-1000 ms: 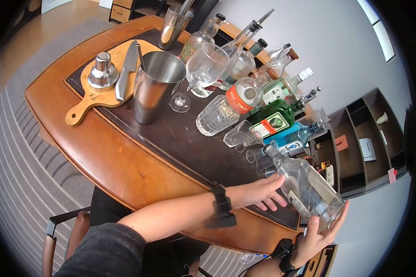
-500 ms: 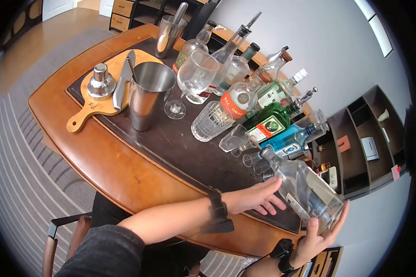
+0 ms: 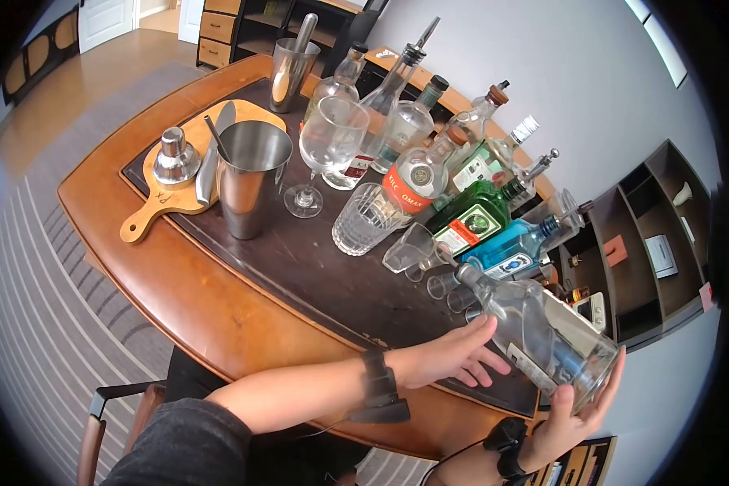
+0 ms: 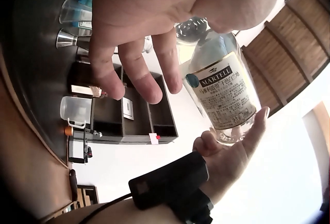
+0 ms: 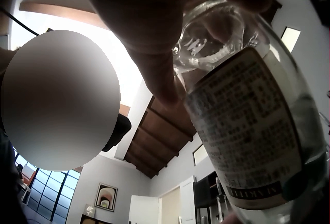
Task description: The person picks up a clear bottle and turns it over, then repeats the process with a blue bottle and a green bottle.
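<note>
clear martell bottle (image 3: 543, 332): tilted above the desk's (image 3: 219, 300) right end, base cupped in right hand (image 3: 571, 409), neck toward shot glasses (image 3: 449, 287); left hand (image 3: 454, 356), fingers relaxed, steadied its side.

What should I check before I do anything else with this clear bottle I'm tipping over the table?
1. Base support: right hand cups the bottom of the clear bottle: ok.
2. Second hand: left hand lies with straight fingers beside the bottle's shoulder, not wrapped round it: not ok if a firm two-handed hold is wanted.
3. Bottle mouth: whether it is capped or open: cannot tell.
4. Space near the neck: small shot glasses stand very close to it, so a knock seems possible: not ok.
5. Contents: level hard to read through the glass: cannot tell.
</note>
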Demonstrator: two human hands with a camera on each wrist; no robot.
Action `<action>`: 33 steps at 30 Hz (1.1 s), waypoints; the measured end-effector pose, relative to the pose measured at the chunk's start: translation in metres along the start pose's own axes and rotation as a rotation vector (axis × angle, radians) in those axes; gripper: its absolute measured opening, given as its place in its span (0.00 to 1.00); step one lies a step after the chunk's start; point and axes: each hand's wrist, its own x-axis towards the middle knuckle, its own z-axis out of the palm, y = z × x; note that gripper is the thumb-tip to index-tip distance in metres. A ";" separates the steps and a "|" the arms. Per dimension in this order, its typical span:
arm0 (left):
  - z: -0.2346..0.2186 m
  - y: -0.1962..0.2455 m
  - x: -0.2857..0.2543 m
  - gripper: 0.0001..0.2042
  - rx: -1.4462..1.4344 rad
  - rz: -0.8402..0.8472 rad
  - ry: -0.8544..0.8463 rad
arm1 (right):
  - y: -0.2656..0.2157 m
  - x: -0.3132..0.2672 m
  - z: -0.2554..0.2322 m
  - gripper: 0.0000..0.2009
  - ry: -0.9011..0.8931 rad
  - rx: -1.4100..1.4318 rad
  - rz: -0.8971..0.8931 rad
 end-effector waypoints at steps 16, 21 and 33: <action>-0.008 -0.009 0.014 0.41 -0.049 0.019 -0.007 | 0.002 0.013 0.004 0.47 -0.021 0.025 -0.007; -0.007 -0.011 0.017 0.42 -0.074 0.014 0.007 | 0.007 0.015 0.003 0.49 -0.018 0.035 -0.023; -0.006 -0.010 0.022 0.42 -0.035 0.009 0.030 | 0.008 0.016 0.003 0.51 -0.001 0.013 0.022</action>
